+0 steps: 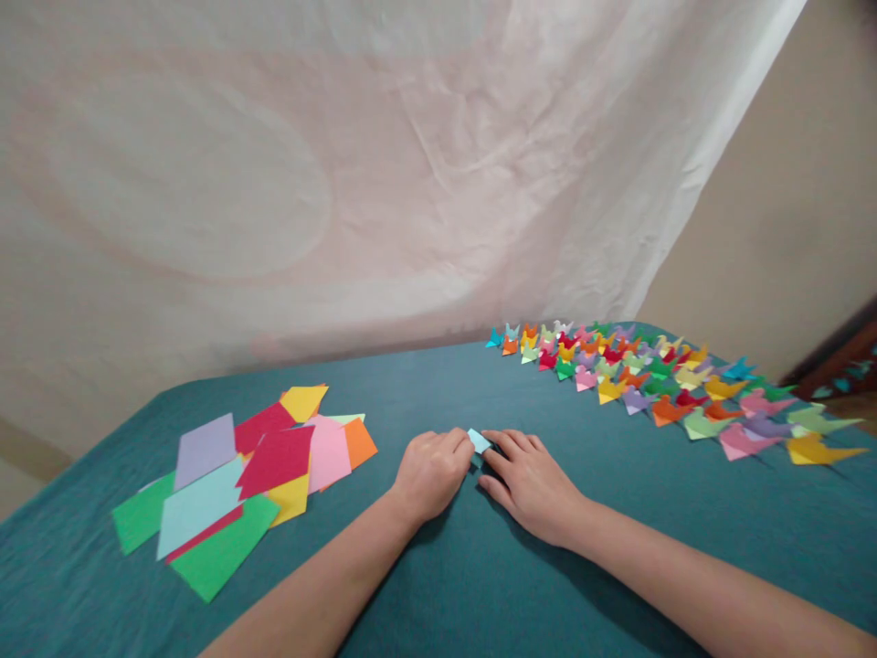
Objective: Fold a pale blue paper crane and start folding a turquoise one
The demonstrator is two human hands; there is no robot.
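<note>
Between my two hands is a small folded piece of light blue paper (479, 441), held just over the green-blue tablecloth. My left hand (436, 468) is closed, its thumb and fingers pinching the paper's left side. On the other side, my right hand (533, 480) has its fingers bent and apart, with the index fingertip at the paper's right edge and the thumb below. Part of the paper is covered by the left fingers, so its full folded shape is hidden.
Loose coloured paper squares (206, 498) lie overlapping on the left of the tablecloth (411, 393). Rows of small folded paper birds (664, 411) in many colours stand at the right. A pale cloth (384, 183) hangs behind the table, beside a beige wall (774, 210).
</note>
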